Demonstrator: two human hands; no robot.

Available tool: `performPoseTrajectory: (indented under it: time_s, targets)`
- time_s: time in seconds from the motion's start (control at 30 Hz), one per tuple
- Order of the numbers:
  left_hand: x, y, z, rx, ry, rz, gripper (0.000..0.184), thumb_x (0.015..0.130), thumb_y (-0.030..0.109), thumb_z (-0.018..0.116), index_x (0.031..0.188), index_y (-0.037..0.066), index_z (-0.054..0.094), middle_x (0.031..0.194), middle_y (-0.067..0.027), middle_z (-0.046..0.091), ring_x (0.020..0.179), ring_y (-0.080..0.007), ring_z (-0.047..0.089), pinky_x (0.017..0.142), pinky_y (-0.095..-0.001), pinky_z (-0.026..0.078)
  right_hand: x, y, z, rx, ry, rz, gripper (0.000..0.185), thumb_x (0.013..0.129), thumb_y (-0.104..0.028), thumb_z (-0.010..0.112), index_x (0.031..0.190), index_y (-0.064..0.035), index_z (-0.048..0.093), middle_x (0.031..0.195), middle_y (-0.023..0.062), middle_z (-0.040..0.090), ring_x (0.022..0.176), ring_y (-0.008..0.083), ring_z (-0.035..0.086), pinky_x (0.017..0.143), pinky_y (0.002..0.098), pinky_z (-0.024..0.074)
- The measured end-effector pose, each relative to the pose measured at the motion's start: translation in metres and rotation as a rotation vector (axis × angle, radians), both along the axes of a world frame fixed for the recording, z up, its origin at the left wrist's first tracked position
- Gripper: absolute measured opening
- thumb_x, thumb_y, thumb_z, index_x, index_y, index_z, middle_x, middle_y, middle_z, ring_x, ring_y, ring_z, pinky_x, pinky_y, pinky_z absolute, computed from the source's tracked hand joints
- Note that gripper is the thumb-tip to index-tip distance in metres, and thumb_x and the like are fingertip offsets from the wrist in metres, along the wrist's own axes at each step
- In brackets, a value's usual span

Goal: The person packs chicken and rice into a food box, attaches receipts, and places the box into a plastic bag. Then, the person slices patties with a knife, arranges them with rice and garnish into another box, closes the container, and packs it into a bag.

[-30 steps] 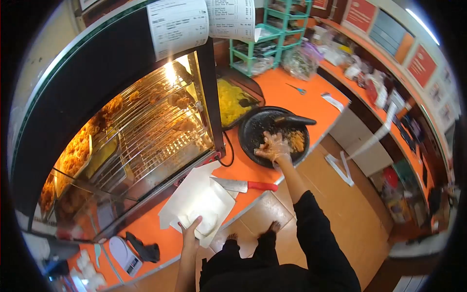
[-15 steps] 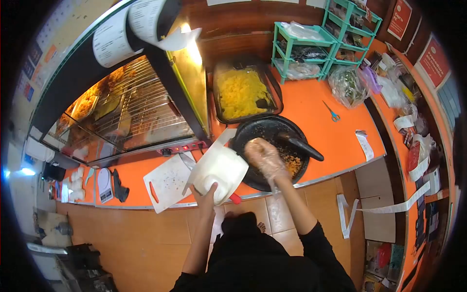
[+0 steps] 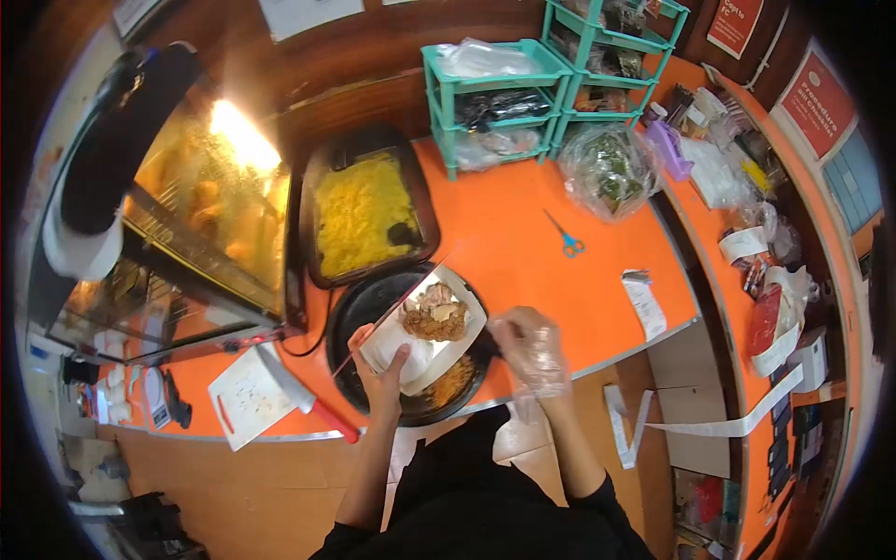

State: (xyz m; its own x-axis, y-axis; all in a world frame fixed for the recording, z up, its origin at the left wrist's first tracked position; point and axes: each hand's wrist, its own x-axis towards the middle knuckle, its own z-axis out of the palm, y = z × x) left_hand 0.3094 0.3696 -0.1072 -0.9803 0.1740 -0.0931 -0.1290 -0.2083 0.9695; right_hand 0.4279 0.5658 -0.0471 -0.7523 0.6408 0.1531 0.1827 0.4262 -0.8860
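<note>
My left hand grips a white paper box over the black stone mortar, thumb inside the box. A browned fried piece lies in the box beside a white rounded mound. Just right of the box is my right hand, in a clear plastic glove, its fingers curled; whether anything is in them is hard to tell. Orange-brown crumbly food shows in the mortar below the box. The pestle is hidden.
Behind the mortar stands a tray of yellow food. A knife overlaps a white cutting board at left, near a lit display case. Blue scissors, a receipt, a bag of greens and green racks are farther right.
The fried piece is now in the box. My left hand has brought the box over the mortar, and my right hand has moved out of the mortar to the right. The view has shifted.
</note>
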Motion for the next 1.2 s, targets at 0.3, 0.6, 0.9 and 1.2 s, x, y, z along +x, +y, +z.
performPoseTrajectory:
  time_s: [0.3,0.6,0.9,1.2]
  targets:
    - [-0.031,0.219,-0.013,-0.076,-0.222,-0.421,0.074,0.067,-0.007,0.073,0.131,0.003,0.036,0.122,-0.0144,0.054,0.11,-0.0251,0.056,0.091,-0.0353,0.048,0.122,0.16,-0.048,-0.167,-0.042,-0.403,0.004,0.085,-0.004,0.064,0.085,-0.0012,0.066,0.068,0.0015,0.058,0.058,0.0076,0.05,0.055,0.0224,0.0418]
    - [-0.031,0.264,-0.118,-0.115,-0.207,-0.337,0.073,0.073,-0.001,0.07,0.135,0.001,0.032,0.132,-0.0177,0.043,0.117,-0.0275,0.051,0.092,-0.0343,0.049,0.123,0.306,-0.074,-0.081,-0.073,-0.277,0.011,0.083,-0.005,0.062,0.093,-0.0009,0.066,0.073,0.0062,0.063,0.069,0.0128,0.06,0.063,0.0295,0.0485]
    - [0.078,0.271,-0.043,-0.539,-0.163,-0.014,0.05,0.082,0.006,0.061,0.129,0.006,0.044,0.121,-0.0112,0.042,0.109,-0.0219,0.049,0.097,-0.0343,0.041,-0.061,0.507,-0.076,0.936,-0.367,-0.151,0.034,0.082,-0.026,0.063,0.113,-0.0131,0.062,0.115,0.0107,0.062,0.095,0.0312,0.062,0.08,0.0433,0.0522]
    - [0.111,0.307,0.017,-0.729,0.268,-0.288,0.042,0.088,0.009,0.061,0.129,0.006,0.05,0.13,-0.0073,0.049,0.116,-0.0187,0.05,0.092,-0.0309,0.042,-0.002,0.448,-0.006,-0.192,-0.023,0.186,0.03,0.087,-0.037,0.061,0.095,-0.0102,0.07,0.094,0.0102,0.069,0.085,0.0274,0.066,0.073,0.0392,0.0522]
